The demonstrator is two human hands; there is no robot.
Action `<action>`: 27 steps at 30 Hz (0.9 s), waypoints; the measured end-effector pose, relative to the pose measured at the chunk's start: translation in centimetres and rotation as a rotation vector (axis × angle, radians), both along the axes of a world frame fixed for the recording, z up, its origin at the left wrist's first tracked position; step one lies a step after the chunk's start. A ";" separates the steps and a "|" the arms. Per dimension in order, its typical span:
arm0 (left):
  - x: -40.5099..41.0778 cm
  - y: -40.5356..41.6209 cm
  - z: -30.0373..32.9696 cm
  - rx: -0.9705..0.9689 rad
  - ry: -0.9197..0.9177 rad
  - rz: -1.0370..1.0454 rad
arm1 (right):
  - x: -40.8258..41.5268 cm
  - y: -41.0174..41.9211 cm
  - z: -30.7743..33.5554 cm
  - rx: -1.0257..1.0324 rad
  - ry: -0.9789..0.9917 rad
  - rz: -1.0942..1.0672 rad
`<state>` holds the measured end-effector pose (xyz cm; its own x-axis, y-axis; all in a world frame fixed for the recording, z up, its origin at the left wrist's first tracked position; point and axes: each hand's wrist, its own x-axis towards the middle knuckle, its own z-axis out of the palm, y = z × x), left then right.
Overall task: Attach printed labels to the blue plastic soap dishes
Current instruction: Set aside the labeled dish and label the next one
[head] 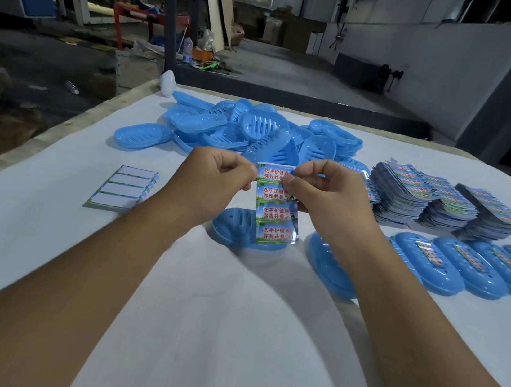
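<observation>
We see a label sheet held upright above the middle of the table, carrying four printed stickers stacked top to bottom, each with red characters on a blue and green ground. Our left hand pinches its upper left edge with curled fingers. Our right hand pinches the top sticker's right end between thumb and forefinger, the other fingers curled.

Just behind the sheet's lower end one blue soap dish lies on the white cloth. A second dish lies under our right forearm, and a row of labelled dishes runs toward the right edge. A loose heap of dishes sits near the far edge, stacks of label sheets to its right. Toward the left edge lies an emptied backing sheet.
</observation>
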<state>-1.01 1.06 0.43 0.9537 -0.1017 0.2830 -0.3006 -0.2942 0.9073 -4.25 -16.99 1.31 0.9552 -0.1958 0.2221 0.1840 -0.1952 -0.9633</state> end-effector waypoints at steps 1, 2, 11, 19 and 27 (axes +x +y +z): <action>0.0 0.0 0.0 0.007 0.003 -0.008 | 0.0 0.0 -0.2 -0.063 -0.013 -0.025; -0.1 -0.1 -0.1 0.010 0.005 -0.021 | 0.1 0.0 -0.3 -0.174 -0.035 -0.069; -0.6 -0.5 -0.3 0.075 -0.125 -0.067 | -0.7 0.5 -0.2 -0.324 -0.124 0.002; -0.4 -0.7 -0.5 0.113 -0.155 -0.048 | -0.7 0.2 0.1 -0.284 -0.075 -0.017; -0.1 -0.2 -0.4 0.114 -0.052 0.087 | -0.4 -0.2 0.4 -0.169 0.045 -0.060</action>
<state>-1.14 0.81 0.04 0.9447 -0.0538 0.3235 -0.3152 -0.4213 0.8504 -4.68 -17.17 1.69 0.9527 -0.2159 0.2140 0.1247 -0.3646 -0.9228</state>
